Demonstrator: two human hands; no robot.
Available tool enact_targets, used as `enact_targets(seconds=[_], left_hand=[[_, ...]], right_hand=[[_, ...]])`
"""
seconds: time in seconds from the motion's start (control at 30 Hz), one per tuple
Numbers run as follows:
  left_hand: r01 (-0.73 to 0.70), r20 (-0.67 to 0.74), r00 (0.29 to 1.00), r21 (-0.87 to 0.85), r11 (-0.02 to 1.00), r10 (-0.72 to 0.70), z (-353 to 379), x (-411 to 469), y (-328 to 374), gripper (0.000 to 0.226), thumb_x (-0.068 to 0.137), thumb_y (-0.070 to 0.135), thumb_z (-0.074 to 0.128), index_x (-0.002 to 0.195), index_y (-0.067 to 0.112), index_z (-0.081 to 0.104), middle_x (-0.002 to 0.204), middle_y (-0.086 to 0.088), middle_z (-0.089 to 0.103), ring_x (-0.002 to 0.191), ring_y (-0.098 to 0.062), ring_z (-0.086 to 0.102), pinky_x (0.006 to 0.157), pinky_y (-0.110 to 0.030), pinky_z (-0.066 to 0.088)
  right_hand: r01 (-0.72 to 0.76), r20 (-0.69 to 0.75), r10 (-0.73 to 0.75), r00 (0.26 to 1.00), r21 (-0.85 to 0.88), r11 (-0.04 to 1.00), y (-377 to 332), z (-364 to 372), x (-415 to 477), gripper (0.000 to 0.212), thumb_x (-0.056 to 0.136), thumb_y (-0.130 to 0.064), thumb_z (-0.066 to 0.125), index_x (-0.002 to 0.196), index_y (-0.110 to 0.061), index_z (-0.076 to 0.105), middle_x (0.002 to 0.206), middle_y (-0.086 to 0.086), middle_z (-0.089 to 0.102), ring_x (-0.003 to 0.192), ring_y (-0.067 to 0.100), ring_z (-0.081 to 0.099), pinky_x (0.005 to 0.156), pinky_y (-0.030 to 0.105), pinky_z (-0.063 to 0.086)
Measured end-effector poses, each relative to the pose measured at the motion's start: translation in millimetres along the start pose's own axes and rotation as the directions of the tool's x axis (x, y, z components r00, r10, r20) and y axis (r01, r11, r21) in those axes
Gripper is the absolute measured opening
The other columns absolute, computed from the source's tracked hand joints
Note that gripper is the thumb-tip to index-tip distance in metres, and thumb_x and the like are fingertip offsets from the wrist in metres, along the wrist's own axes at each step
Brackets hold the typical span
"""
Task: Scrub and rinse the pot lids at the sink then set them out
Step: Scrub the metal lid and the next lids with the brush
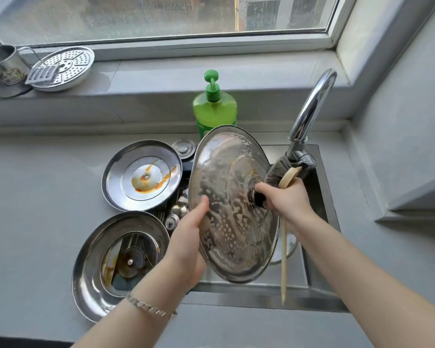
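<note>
You hold the soapy lid point(232, 204) tilted up over the sink point(322, 217), its suds-streaked face turned toward you. Your left hand point(189, 244) is clamped on its left rim, thumb on the face. Your right hand point(286, 199) is closed around the lid's black knob point(259, 198) and also around the wooden handle of a brush point(284, 234), whose dark bristles sit just above your knuckles, near the base of the tap point(309, 114). A chain bracelet point(150, 307) circles your left wrist. Two more lids wait at the sink's left edge, undersides up and stained orange: the far lid point(141, 175) and the near lid point(118, 262). Behind the soapy lid stands a green soap bottle point(214, 109). On the windowsill point(161, 79), well apart to the left, are a metal mug point(3, 71), a grater point(42, 74) and a steamer plate point(68, 67).
</note>
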State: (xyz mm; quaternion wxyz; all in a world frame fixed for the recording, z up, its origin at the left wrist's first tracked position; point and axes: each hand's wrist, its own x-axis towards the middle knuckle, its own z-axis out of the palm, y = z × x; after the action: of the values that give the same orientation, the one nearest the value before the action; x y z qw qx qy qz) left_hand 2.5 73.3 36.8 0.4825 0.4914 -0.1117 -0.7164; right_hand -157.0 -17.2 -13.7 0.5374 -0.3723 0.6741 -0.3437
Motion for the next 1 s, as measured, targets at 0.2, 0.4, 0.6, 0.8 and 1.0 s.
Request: enact_targets(seconds=[0.2, 0.4, 0.6, 0.8, 1.0], left_hand=[[-0.072, -0.051, 0.997, -0.232, 0.97, 0.062, -13, 2, 12, 0.048, 0.093, 0.043, 0.039, 0.118, 0.006, 0.058, 0.113, -0.018, 0.067, 0.102, -0.032, 0.065, 0.081, -0.046, 0.049], [-0.061, -0.067, 0.997, -0.306, 0.95, 0.043, -4, 10, 9, 0.068, 0.092, 0.06, 0.026, 0.12, 0.006, 0.056, 0.117, -0.025, 0.063, 0.109, -0.039, 0.06, 0.087, -0.051, 0.047], [-0.077, -0.164, 0.986, -0.282, 0.956, 0.031, 1, 12, 7, 0.061, 0.093, 0.057, 0.032, 0.115, 0.008, 0.06, 0.113, -0.021, 0.065, 0.108, -0.037, 0.059, 0.086, -0.051, 0.047], [-0.126, -0.246, 0.967, -0.225, 0.966, 0.069, 9, 13, 6, 0.048, 0.095, 0.048, 0.039, 0.11, 0.008, 0.062, 0.108, -0.02, 0.068, 0.1, -0.034, 0.064, 0.078, -0.047, 0.051], [-0.162, -0.26, 0.958, -0.154, 0.975, 0.118, 10, 10, -1, 0.041, 0.095, 0.045, 0.041, 0.098, 0.013, 0.066, 0.093, -0.01, 0.074, 0.081, -0.024, 0.072, 0.064, -0.036, 0.054]], right_hand=[[0.32, 0.08, -0.313, 0.946, -0.363, 0.875, -11, -2, -31, 0.074, 0.076, -0.059, 0.058, 0.136, -0.033, 0.025, 0.104, -0.013, 0.049, 0.086, 0.006, 0.053, 0.079, 0.031, 0.042], [0.501, 0.24, -0.465, 0.852, -0.631, 0.592, 2, 7, -69, 0.057, 0.086, -0.055, 0.047, 0.14, -0.041, 0.032, 0.104, -0.007, 0.055, 0.097, 0.017, 0.056, 0.073, 0.029, 0.04], [0.299, 0.114, -0.298, 0.948, -0.642, 0.706, 6, -13, -44, 0.047, 0.088, -0.048, 0.052, 0.132, -0.03, 0.048, 0.114, 0.004, 0.065, 0.103, 0.026, 0.058, 0.08, 0.033, 0.045], [0.525, 0.149, -0.523, 0.839, -0.473, 0.708, 15, 18, -66, 0.054, 0.079, -0.053, 0.056, 0.127, -0.03, 0.055, 0.083, -0.009, 0.062, 0.075, 0.011, 0.053, 0.066, 0.028, 0.041], [0.326, 0.03, -0.371, 0.928, -0.55, 0.769, 14, 6, -47, 0.047, 0.083, -0.043, 0.061, 0.127, -0.029, 0.055, 0.105, 0.0, 0.069, 0.099, 0.021, 0.06, 0.081, 0.033, 0.048]])
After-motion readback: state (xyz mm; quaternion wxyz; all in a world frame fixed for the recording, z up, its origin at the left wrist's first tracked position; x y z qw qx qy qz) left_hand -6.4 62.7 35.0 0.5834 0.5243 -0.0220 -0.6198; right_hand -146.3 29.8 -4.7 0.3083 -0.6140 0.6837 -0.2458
